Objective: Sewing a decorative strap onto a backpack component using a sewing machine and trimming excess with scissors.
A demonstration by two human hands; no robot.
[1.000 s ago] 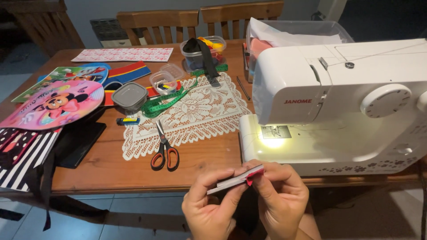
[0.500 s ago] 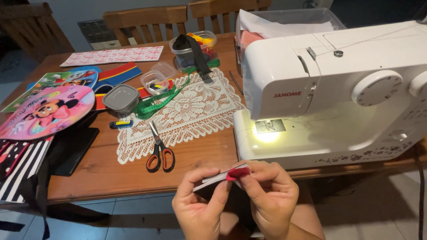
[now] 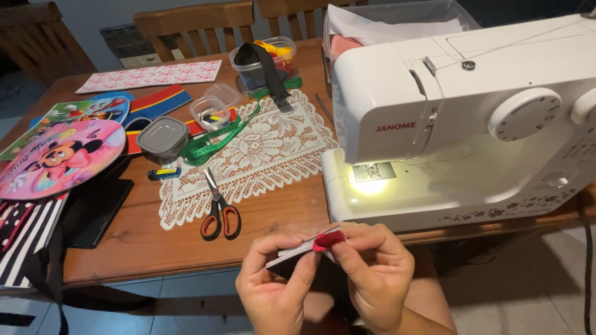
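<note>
Below the table's front edge, both of my hands pinch one small piece of work. My left hand (image 3: 273, 285) grips the lower end of a dark flat strip (image 3: 292, 255) with a pale edge. My right hand (image 3: 371, 273) holds the upper end, its thumb and fingers pressing a small red piece of fabric (image 3: 328, 240) onto the strip. Just beyond my hands stands a white sewing machine (image 3: 459, 118) with its lamp lit over the needle plate (image 3: 372, 172).
Red-handled scissors (image 3: 218, 211) lie on a white lace mat (image 3: 248, 155). Behind are a green measuring tape (image 3: 214, 144), small plastic boxes (image 3: 162, 136), a tub of notions (image 3: 264, 62), colourful cartoon-printed sheets (image 3: 59, 155), a striped bag (image 3: 25, 236) and wooden chairs (image 3: 192, 22).
My hands have shifted a little and turned the strip; the red fabric now sits folded over its upper end. My head has moved closer, so the table looks larger.
</note>
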